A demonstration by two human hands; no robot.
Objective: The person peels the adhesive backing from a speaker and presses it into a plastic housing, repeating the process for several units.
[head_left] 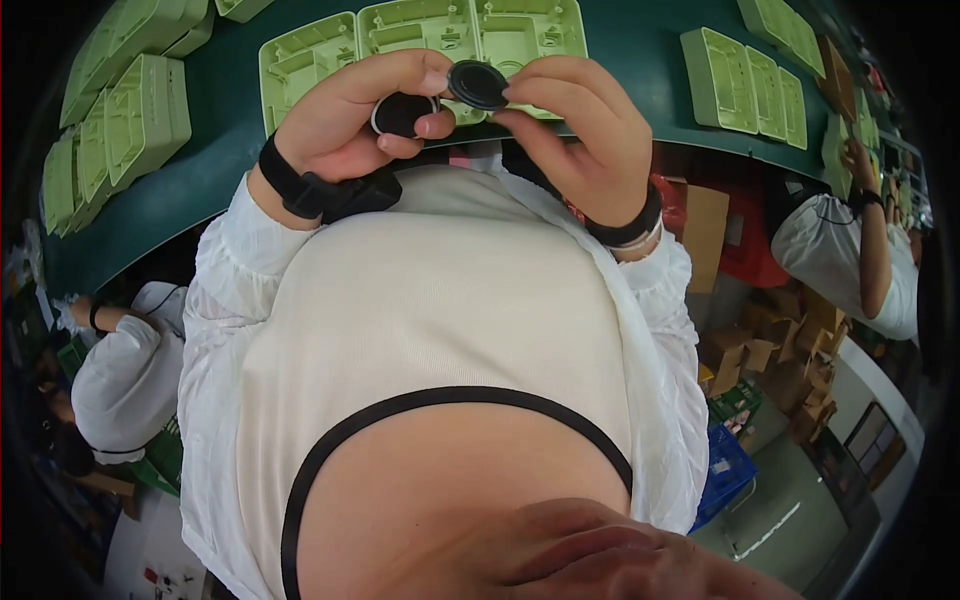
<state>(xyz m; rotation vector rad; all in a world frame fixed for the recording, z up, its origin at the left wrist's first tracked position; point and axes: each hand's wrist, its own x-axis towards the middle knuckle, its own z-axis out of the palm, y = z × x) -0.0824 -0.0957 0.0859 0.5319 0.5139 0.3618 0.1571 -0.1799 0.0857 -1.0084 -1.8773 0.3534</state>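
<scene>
Between my two hands is a flat black disc with a raised rim. The thumb and fingertips of my right hand pinch its right edge. My left hand touches the disc's left edge with the thumb tip. Its curled fingers also hold a second round black piece with a pale rim, lower and to the left of the disc. Just beyond my hands, light green plastic housings lie side by side on the green table, with ribs and posts inside. My hands cover part of their near edges.
More green housings stand in stacks at the left and right of the green table. A co-worker is at the right, another at the left. Cardboard boxes and a blue crate are low on the right.
</scene>
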